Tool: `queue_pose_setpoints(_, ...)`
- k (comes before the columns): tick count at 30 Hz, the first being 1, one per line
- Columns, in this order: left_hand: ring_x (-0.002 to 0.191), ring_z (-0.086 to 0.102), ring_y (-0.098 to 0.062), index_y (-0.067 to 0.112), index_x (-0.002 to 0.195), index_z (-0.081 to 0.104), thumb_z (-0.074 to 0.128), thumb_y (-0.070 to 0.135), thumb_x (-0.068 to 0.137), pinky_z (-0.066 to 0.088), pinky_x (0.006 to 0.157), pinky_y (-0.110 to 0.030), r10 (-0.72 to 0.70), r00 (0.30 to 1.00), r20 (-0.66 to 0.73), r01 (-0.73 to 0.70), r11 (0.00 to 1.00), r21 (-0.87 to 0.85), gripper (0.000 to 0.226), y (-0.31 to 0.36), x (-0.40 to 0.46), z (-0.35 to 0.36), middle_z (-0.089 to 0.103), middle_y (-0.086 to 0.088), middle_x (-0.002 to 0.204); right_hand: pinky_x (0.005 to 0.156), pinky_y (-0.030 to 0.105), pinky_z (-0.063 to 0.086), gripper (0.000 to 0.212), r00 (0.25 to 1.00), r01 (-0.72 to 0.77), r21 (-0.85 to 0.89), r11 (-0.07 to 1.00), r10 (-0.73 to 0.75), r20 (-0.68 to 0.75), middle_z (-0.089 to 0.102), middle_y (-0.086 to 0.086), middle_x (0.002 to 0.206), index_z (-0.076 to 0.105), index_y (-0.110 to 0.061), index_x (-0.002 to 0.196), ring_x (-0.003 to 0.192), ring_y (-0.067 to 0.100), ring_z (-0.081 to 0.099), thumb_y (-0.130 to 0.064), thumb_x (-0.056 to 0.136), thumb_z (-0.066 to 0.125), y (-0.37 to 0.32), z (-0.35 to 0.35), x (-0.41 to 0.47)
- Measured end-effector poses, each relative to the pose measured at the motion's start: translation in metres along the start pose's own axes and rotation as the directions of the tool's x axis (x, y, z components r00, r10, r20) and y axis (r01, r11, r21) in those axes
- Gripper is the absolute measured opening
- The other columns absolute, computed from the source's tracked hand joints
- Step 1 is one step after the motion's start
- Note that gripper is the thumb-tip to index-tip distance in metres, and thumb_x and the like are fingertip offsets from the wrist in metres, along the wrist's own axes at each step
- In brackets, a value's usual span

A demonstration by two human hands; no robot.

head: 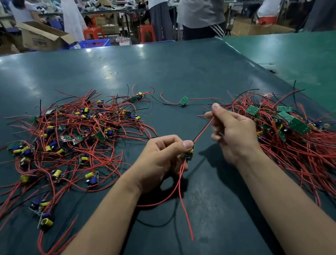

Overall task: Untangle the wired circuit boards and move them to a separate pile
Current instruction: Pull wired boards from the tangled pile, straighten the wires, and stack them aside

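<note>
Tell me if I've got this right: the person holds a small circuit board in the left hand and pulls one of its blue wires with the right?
Not quite: the wire is red, not blue. The head view shows the left hand holding the small circuit board while the right hand pulls that red wire.

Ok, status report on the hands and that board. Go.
Left hand grips board; right hand pinches its red wire taut. Tangled pile left, sorted pile right. One stray board between piles, nothing blocking.
</note>
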State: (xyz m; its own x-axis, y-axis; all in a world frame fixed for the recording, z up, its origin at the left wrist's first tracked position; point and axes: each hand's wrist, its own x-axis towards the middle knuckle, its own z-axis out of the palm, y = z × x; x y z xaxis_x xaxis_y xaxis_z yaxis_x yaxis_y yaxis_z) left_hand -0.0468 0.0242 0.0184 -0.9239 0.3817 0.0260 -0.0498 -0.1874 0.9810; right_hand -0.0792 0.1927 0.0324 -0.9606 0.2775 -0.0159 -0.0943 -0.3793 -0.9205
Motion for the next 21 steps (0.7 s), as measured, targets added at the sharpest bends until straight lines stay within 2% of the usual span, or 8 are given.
queue_pose_setpoints(3, 0.044, 0.054, -0.015, 0.011, 0.065, 0.055, 0.071, 0.018, 0.076, 0.036, 0.047, -0.021, -0.015, 1.000, 0.008, 0.015, 1.000, 0.010, 0.021, -0.0020, 0.0003, -0.0028, 0.054, -0.006, 0.064, 0.037, 0.016, 0.029, 0.030, 0.998, -0.045, 0.066, 0.997, 0.047, -0.031, 0.067, -0.002, 0.061, 0.067, -0.009, 0.064, 0.045, 0.005, 0.041, -0.016, 0.093, 0.066, -0.0006, -0.0002, 0.0018)
queue_pose_setpoints(5, 0.043, 0.052, -0.015, 0.016, 0.060, 0.056, 0.067, 0.020, 0.076, 0.036, 0.047, -0.021, -0.019, 1.000, 0.019, 0.019, 1.000, 0.005, 0.019, -0.0031, 0.0005, -0.0041, 0.054, -0.003, 0.061, 0.035, 0.017, 0.027, 0.032, 0.997, -0.076, 0.112, 0.991, 0.078, -0.018, 0.061, -0.003, 0.055, 0.063, -0.009, 0.064, 0.042, 0.005, 0.038, -0.017, 0.095, 0.062, -0.0004, 0.0003, 0.0022)
queue_pose_setpoints(8, 0.043, 0.049, -0.014, 0.019, 0.057, 0.057, 0.072, 0.021, 0.074, 0.038, 0.045, -0.020, -0.018, 0.997, 0.071, 0.017, 1.000, 0.010, 0.023, -0.0028, -0.0004, -0.0054, 0.054, 0.000, 0.060, 0.033, 0.015, 0.020, 0.038, 0.991, -0.125, 0.153, 0.980, 0.130, -0.022, 0.048, -0.003, 0.050, 0.050, -0.012, 0.060, 0.036, 0.006, 0.031, -0.018, 0.097, 0.057, -0.0014, 0.0007, 0.0039)
queue_pose_setpoints(13, 0.043, 0.042, -0.014, 0.021, 0.057, 0.056, 0.074, 0.030, 0.067, 0.036, 0.045, -0.020, -0.035, 0.992, 0.120, 0.039, 0.999, -0.026, 0.023, -0.0026, -0.0003, -0.0094, 0.053, 0.001, 0.058, 0.035, 0.016, 0.023, 0.053, 0.991, -0.123, 0.149, 0.981, 0.128, -0.026, 0.055, -0.002, 0.055, 0.066, -0.013, 0.047, 0.038, 0.005, 0.035, -0.021, 0.098, 0.057, -0.0029, -0.0025, 0.0048)
queue_pose_setpoints(16, 0.041, 0.044, -0.011, 0.020, 0.056, 0.058, 0.073, 0.026, 0.067, 0.035, 0.043, -0.018, -0.022, 0.993, 0.118, 0.034, 0.994, -0.100, 0.019, -0.0027, -0.0004, -0.0083, 0.055, 0.001, 0.057, 0.036, 0.016, 0.025, 0.038, 0.993, -0.070, 0.230, 0.971, 0.088, -0.072, 0.053, -0.001, 0.059, 0.062, -0.010, 0.066, 0.040, 0.007, 0.035, -0.025, 0.100, 0.055, -0.0070, -0.0041, 0.0069)
queue_pose_setpoints(19, 0.038, 0.043, -0.010, 0.016, 0.059, 0.055, 0.068, 0.017, 0.074, 0.032, 0.040, -0.017, 0.031, 0.999, -0.013, -0.033, 0.980, -0.198, 0.020, -0.0020, 0.0002, -0.0067, 0.051, 0.001, 0.054, 0.040, 0.017, 0.030, 0.039, 0.994, -0.032, 0.311, 0.950, 0.064, -0.093, 0.061, -0.002, 0.071, 0.063, -0.010, 0.085, 0.044, 0.010, 0.040, -0.040, 0.102, 0.045, -0.0090, -0.0084, 0.0087)
queue_pose_setpoints(21, 0.038, 0.042, -0.011, 0.013, 0.064, 0.053, 0.066, 0.018, 0.078, 0.028, 0.040, -0.018, 0.082, 0.981, -0.176, -0.120, 0.969, -0.216, 0.020, -0.0028, 0.0030, -0.0090, 0.048, -0.002, 0.056, 0.039, 0.017, 0.029, 0.042, 0.995, -0.085, 0.178, 0.980, 0.092, -0.033, 0.057, -0.002, 0.073, 0.066, -0.011, 0.093, 0.045, 0.008, 0.042, -0.045, 0.102, 0.042, -0.0079, -0.0079, 0.0062)
